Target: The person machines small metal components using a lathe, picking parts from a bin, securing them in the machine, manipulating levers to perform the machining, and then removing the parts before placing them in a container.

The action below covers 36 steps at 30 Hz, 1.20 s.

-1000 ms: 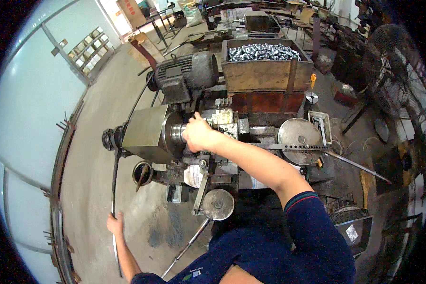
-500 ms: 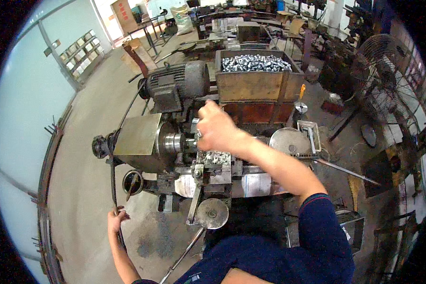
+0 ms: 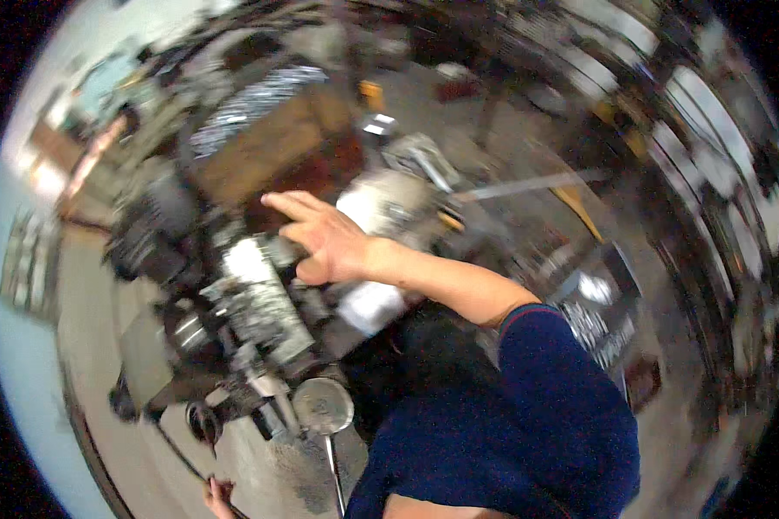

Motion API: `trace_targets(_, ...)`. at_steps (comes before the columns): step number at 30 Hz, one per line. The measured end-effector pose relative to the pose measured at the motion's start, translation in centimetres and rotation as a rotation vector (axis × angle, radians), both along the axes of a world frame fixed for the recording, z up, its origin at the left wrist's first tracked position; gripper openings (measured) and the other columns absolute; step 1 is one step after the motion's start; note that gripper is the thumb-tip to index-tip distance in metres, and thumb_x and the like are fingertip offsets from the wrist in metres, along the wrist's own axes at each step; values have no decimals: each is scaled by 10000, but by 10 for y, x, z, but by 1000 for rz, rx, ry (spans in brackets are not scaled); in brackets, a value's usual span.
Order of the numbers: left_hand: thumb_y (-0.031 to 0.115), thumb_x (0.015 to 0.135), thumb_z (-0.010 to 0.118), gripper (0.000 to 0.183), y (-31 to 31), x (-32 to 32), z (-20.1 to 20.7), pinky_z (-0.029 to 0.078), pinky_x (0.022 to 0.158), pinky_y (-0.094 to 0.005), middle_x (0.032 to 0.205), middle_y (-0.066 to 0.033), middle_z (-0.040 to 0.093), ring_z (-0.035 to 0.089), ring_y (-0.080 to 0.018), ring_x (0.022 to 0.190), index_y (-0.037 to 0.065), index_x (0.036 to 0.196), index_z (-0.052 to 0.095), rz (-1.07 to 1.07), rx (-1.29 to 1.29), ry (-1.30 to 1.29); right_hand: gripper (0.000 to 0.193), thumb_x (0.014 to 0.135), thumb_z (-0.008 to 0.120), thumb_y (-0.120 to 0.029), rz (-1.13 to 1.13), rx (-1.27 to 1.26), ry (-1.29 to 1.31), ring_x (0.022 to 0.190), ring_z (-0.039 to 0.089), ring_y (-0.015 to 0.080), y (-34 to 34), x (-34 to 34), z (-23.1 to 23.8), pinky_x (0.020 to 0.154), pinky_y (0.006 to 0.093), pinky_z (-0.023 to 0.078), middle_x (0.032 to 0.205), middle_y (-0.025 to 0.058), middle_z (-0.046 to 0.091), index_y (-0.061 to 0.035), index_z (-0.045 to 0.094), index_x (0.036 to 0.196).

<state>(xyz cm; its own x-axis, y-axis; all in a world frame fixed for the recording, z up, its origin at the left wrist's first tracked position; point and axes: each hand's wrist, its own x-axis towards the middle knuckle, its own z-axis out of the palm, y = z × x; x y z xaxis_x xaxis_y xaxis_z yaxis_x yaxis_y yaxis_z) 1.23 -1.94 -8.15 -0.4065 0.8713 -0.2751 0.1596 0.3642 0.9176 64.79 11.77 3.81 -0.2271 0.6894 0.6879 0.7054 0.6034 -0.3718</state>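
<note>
The whole view is smeared by motion. My right hand (image 3: 325, 238) reaches out over the lathe bed (image 3: 273, 316), its fingers apart, and I see nothing in it. To its right lies a round metal plate (image 3: 385, 203). At the lower left my left hand (image 3: 219, 493) is closed on a long dark lever (image 3: 177, 451), which rises toward the lathe headstock (image 3: 151, 342). A round handwheel disc (image 3: 323, 406) with a bright rod sits at the near end of the lathe.
Beyond my right hand stands a wooden box (image 3: 273, 143) full of small shiny metal parts (image 3: 255, 104). A dark motor (image 3: 156, 216) is at the left. On the right, another container (image 3: 599, 324) holds bright metal pieces. A long bar (image 3: 532, 186) sticks out past the plate.
The view has swung to the right and tilted. My right hand has left the spindle area, moved rightward along the lathe and spread its fingers. My left hand stays on the lever.
</note>
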Motion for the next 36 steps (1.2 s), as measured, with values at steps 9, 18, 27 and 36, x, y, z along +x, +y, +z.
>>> trace_targets(9,162,800,625,549,-2,24,24,343,950,-510,930,-176,537,513,-285,882,93,1285,377,96,-166,-284,375,627,577,-142,-997,-667,520,740,602,153,-314,261,-104,666,277,469,793,117,641,-38,643,982)
trace_targets(18,411,863,449,588,-5,50,46,221,1016,-498,1275,-120,381,368,-228,1167,137,1360,294,8,-369,-8,373,627,569,-275,-1260,-1469,-34,909,601,347,-429,315,-255,814,374,475,918,260,607,35,644,822)
trace_targets(27,459,873,427,584,-6,54,26,228,996,-483,1321,-112,364,359,-218,1193,127,1339,311,19,-366,-23,407,665,554,-361,-1403,-1546,132,1065,527,279,-401,283,-217,893,330,425,1124,140,554,-107,641,970)
trace_targets(36,433,863,461,561,-3,54,18,267,954,-471,1273,-123,391,390,-222,1141,103,1300,343,41,-357,-26,529,619,582,-328,-1551,-1491,348,1096,521,290,-396,273,-206,901,329,417,1175,191,539,9,591,1026)
